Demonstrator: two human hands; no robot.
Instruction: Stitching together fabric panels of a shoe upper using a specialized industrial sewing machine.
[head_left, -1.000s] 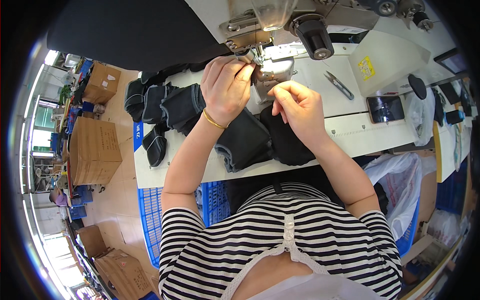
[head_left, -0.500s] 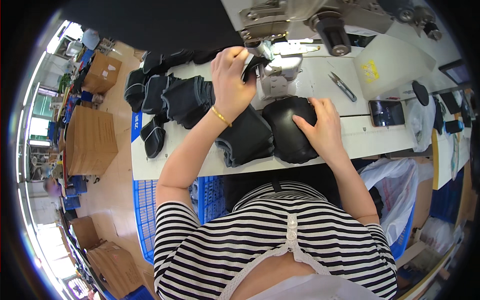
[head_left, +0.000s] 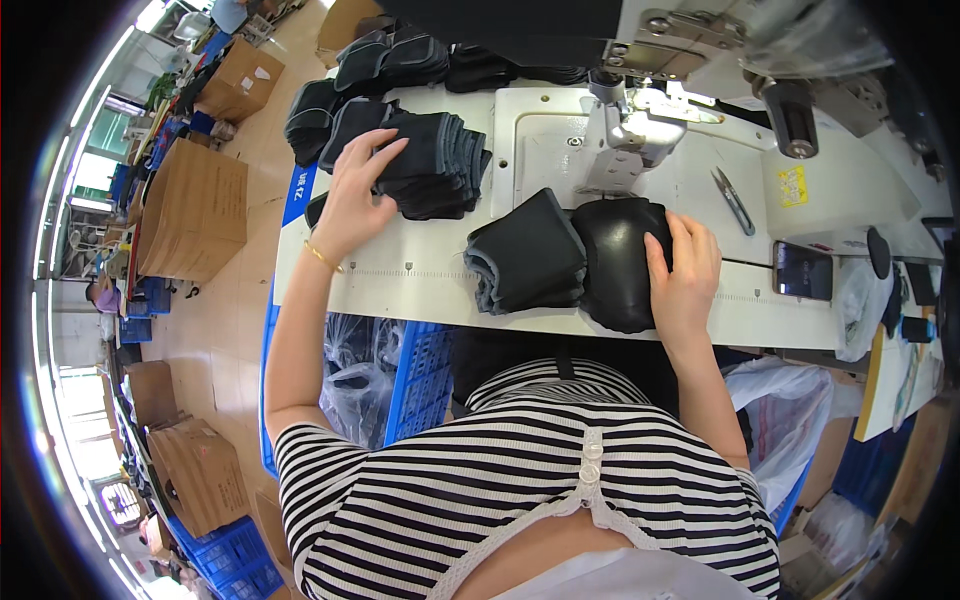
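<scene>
My left hand is open, its fingers and thumb spread at the left side of a pile of dark fabric pieces. Under my right hand is a shiny black padded bundle; the thumb lies on top and the fingers curl round its right edge. Touching that bundle on its left is a stack of dark cut pieces with grey edges. Behind them stands a sewing machine, its lamp lit and no fabric visible at its needle area.
More dark bundles lie along the table's far left. Thread snips and a phone rest on the right side of the white table. Below are a blue crate holding plastic bags and a white plastic sack.
My left hand has left the machine's needle area and moved left to the fabric pile; the black piece it held is gone from it. My right hand stays on the shiny bundle. The view has shifted.
</scene>
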